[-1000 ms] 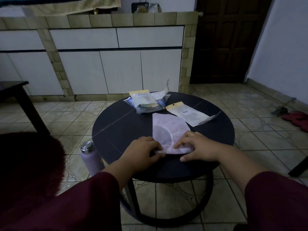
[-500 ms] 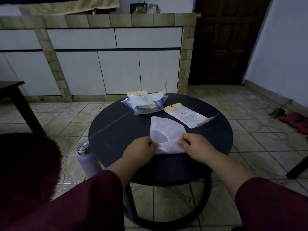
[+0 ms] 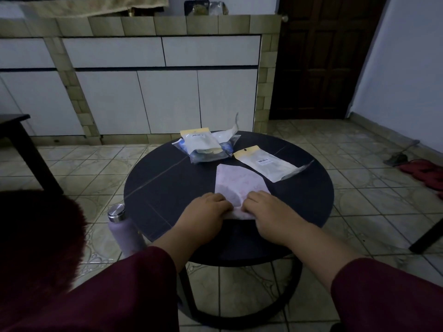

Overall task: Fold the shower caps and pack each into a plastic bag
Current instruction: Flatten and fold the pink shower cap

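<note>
A pale pink, patterned plastic shower cap (image 3: 236, 185), folded into a flat wedge, lies on the round dark worktop (image 3: 165, 185), with its near edge under both hands. The left hand (image 3: 208, 210) rests on the cap's near left corner and the right hand (image 3: 266, 209) on its near right corner. The fingers of both hands are bent down onto the thin film and seem to pinch its edge, though the dim light makes the exact hold hard to read.

Just beyond the cap, on its right, lies a flat clear plastic bag with a yellow header card (image 3: 266, 164), apart from the hands. At the far edge of the worktop sits a small heap of filled clear bags (image 3: 206, 147), one with a yellow header on top. A lilac bottle with a steel cap (image 3: 122, 226) stands on the tiled floor (image 3: 374, 212) beside the worktop's left rim.
</note>
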